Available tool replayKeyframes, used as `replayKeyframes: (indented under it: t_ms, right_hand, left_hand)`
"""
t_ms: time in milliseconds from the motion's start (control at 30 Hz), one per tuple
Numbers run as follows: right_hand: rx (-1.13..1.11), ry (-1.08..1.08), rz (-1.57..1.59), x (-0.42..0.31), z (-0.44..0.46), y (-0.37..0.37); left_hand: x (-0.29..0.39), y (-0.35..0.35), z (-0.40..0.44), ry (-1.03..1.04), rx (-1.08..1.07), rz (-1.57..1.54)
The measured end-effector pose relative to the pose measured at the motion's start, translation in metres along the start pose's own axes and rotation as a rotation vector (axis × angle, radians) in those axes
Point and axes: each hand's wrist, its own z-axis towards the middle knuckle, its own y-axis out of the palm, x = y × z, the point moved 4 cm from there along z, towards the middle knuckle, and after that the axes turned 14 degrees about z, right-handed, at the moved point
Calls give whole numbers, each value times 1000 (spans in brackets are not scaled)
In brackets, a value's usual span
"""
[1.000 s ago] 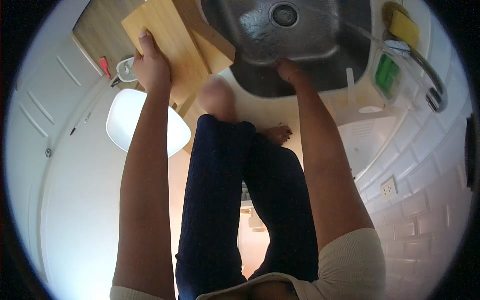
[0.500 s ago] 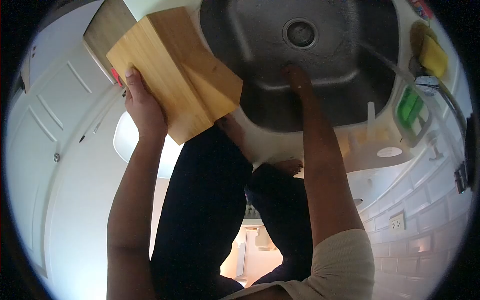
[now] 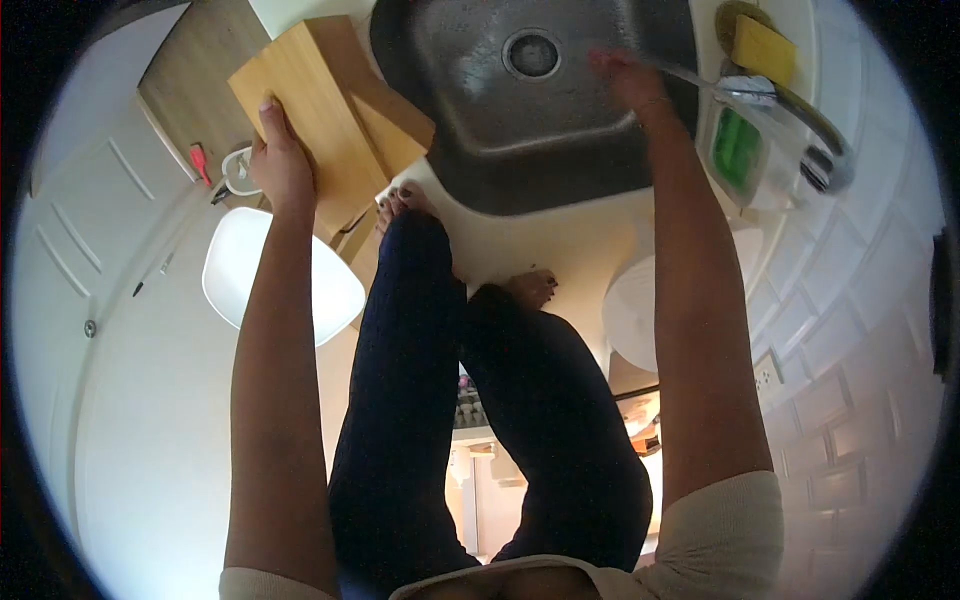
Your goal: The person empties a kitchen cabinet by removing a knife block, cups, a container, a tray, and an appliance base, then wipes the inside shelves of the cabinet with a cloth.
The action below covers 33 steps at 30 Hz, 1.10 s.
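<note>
My left hand (image 3: pixel 285 160) grips a light wooden block-like piece (image 3: pixel 325 105) with angled faces, its thumb lying on the broad face. The piece is tilted at the left rim of the dark metal sink (image 3: pixel 560 185); my other left fingers are hidden behind it. Over the right part of the sink is my right hand (image 3: pixel 632 85), at a thin stream of water (image 3: pixel 685 75) that comes from a curved faucet (image 3: pixel 810 115). Its fingers are smeared by motion, and I see nothing held in them. The round drain (image 3: pixel 531 55) lies to the left of this hand.
A yellow sponge (image 3: pixel 765 50) and a container with a green thing (image 3: pixel 735 150) stand along the right side. A white basin-like thing (image 3: pixel 325 295) is below my left wrist. My bare feet (image 3: pixel 535 290) are on the pale counter (image 3: pixel 490 240). White tiles (image 3: pixel 820 270) cover the right wall.
My right hand has moved up and right from the sink's lower middle to the water stream. The view has shifted right; the wooden piece stays in my left hand.
</note>
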Motion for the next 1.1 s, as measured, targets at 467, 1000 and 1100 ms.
replayKeyframes:
  t_ms: [467, 1000, 1100]
  right_hand:
    - [643, 129, 1622, -20, -86, -70]
    - [88, 259, -569, -60, -90, 23]
    - [-118, 150, -713, -93, -95, 53]
  left_hand:
    - [15, -21, 31, 183, -305, 384]
    - [16, -42, 57, -21, -584, 342]
    - [-16, -40, 72, -133, -650, 270]
